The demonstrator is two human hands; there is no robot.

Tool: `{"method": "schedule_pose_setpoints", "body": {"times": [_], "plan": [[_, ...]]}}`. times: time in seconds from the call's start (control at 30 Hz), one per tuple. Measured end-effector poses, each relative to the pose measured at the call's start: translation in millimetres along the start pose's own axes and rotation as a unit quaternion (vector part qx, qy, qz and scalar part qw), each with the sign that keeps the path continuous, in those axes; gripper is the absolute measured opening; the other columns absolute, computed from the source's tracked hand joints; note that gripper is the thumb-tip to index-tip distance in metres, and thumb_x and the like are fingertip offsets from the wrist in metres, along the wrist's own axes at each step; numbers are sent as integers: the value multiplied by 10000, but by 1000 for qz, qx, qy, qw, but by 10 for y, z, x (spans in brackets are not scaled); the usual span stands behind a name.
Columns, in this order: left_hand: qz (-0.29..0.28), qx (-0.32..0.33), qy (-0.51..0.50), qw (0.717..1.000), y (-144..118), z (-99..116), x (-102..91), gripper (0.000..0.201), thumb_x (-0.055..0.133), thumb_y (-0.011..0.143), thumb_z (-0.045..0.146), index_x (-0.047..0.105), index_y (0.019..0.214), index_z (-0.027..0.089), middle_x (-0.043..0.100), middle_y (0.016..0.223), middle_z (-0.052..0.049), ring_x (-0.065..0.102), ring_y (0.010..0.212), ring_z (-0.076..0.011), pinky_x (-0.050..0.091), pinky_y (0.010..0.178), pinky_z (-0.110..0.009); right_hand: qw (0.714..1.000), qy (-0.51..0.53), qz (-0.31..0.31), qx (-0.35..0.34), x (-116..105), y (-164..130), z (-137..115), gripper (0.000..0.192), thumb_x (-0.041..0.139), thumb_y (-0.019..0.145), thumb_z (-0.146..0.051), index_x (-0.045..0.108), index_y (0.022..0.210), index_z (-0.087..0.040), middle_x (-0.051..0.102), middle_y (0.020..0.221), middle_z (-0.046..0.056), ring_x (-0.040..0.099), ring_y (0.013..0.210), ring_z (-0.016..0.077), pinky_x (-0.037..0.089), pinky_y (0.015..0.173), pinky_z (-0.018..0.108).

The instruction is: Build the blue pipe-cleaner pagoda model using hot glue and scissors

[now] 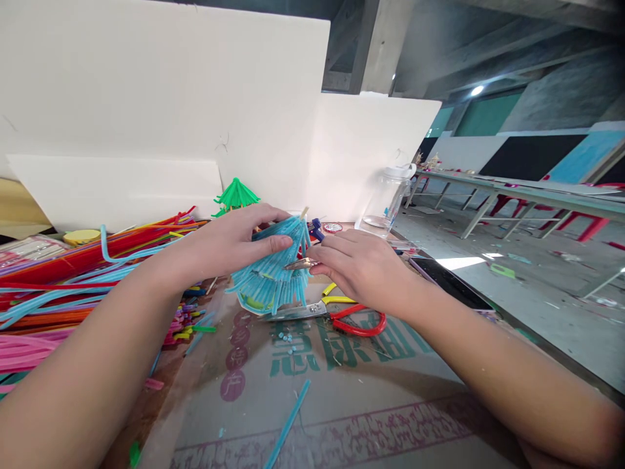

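Holding the blue pipe-cleaner cone (271, 270) near the middle of the frame, your left hand (247, 238) has its thumb pressed on the upper slope; the other fingers curl over the far side, mostly hidden. Your right hand (364, 260) is clamped on a small metal-tipped tool (299, 263), whose tip lies against the cone's right side; you cannot tell whether that tip is gripping a strand. Just below, the red-handled scissors (312, 310) lie beside the fringed rim, and a loose blue stem (289, 423) lies at the lower centre.

Expect the cone to be light and fuzzy, hardly slippery, with wire-like strands that probably bend readily and hold a crease. Its fringe looks easiest to splay or crush, so pinch lightly near the peak, where the strands gather and should be stiffest.
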State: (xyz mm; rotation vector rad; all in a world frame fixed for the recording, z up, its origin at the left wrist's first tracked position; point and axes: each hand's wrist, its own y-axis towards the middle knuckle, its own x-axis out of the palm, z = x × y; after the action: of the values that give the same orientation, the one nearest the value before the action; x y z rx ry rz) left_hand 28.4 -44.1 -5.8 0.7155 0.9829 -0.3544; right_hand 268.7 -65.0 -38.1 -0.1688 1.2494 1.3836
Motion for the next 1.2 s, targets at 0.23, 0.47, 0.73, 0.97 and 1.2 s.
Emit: {"method": "schedule_pose_setpoints", "body": {"times": [0.23, 0.47, 0.73, 0.97, 1.2], "plan": [[7, -10, -11, 1000, 2, -19, 5, 472, 502, 891, 543, 620, 1217, 224, 652, 1233, -54, 598, 1088, -257, 454, 967, -403, 999, 21, 24, 18, -14, -10, 33, 301, 462, 999, -332, 652, 1067, -108, 689, 861, 82, 626, 813, 202, 437, 719, 328], [5, -17, -9, 1000, -1, 3, 1, 478, 506, 882, 543, 612, 1227, 230, 656, 1230, -55, 601, 1082, -260, 454, 979, -418, 1000, -2, 11, 2, -3, -23, 70, 323, 440, 1004, -346, 668, 1032, -118, 664, 811, 75, 606, 774, 205, 409, 690, 329], [-1, -15, 10, 1000, -4, 29, -7, 485, 486, 886, 546, 602, 1243, 239, 650, 1240, -60, 597, 1085, -265, 469, 945, -403, 1000, 23, -2, 13, -1, -26, 72, 323, 419, 1013, -348, 659, 1030, -132, 674, 827, 75, 604, 781, 197, 404, 701, 330], [-7, -11, 2, 1000, 4, 38, -11, 497, 484, 888, 549, 605, 1249, 229, 645, 1247, -63, 594, 1083, -267, 457, 947, -398, 999, 38, 0, 11, 28, -17, 73, 313, 423, 1015, -334, 662, 1015, -132, 694, 842, 79, 617, 785, 191, 418, 704, 317], [0, -11, -11, 1000, 1, 11, 2, 480, 497, 888, 548, 619, 1222, 227, 650, 1244, -60, 586, 1106, -268, 450, 971, -409, 999, 18, 35, 27, 20, -41, 85, 308, 443, 1004, -346, 646, 1082, -127, 711, 922, 97, 632, 824, 199, 446, 722, 325]]}}
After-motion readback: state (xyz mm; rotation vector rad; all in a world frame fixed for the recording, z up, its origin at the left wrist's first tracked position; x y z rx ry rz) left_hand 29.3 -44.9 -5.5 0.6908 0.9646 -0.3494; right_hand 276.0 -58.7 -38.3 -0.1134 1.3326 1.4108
